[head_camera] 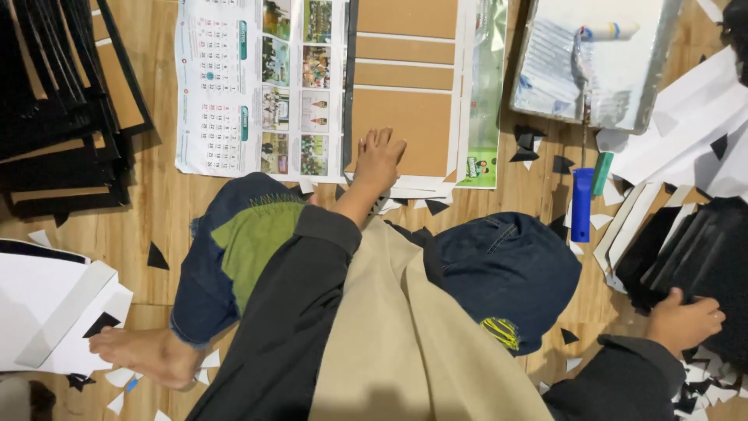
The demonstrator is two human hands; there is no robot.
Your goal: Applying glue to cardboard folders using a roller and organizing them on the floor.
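Observation:
My left hand (379, 160) lies flat, fingers spread, on a large brown cardboard panel (397, 117). That panel sits with narrower brown strips (405, 51) on a white sheet on the wooden floor. My right hand (684, 320) reaches out low on the right. Its fingers curl over the edge of a black sheet (701, 257) in a fanned pile of black sheets. My knees, in blue jeans, are between the two hands.
A printed calendar sheet (257, 86) lies left of the cardboard. A tray with a paint roller (592, 62) is at the top right, with a blue tool (581, 204) below it. Stacked black boards (62, 109) are at the top left, white sheets (47, 304) at the lower left, and paper scraps all around. My bare foot (144, 352) rests on the floor.

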